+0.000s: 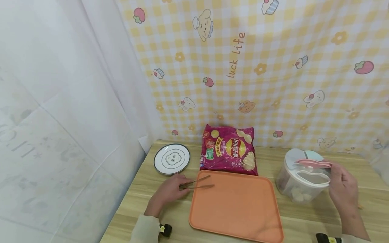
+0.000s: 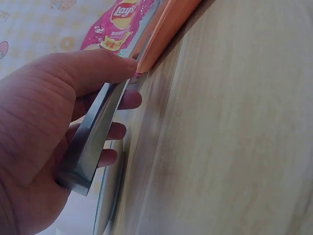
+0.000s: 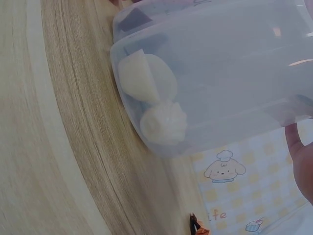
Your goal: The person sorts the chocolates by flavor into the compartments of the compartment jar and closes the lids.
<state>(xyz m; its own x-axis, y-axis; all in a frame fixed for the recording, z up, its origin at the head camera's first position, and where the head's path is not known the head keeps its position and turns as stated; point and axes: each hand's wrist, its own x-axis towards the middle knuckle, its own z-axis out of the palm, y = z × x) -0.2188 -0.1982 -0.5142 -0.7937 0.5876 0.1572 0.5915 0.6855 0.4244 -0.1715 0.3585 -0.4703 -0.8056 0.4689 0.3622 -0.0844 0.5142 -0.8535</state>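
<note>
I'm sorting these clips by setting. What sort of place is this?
Probably a staged home tabletop: a wooden table set against a cartoon gingham backdrop and white sheeting, laid with snack things, a chip bag and an orange tray.

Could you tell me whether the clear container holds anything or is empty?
Not empty: pale dumplings lie at the bottom of the clear container.

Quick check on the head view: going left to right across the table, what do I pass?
White plate → left hand gripping metal tongs → orange tray with the chips bag behind it → clear container → right hand at its lid.
</note>
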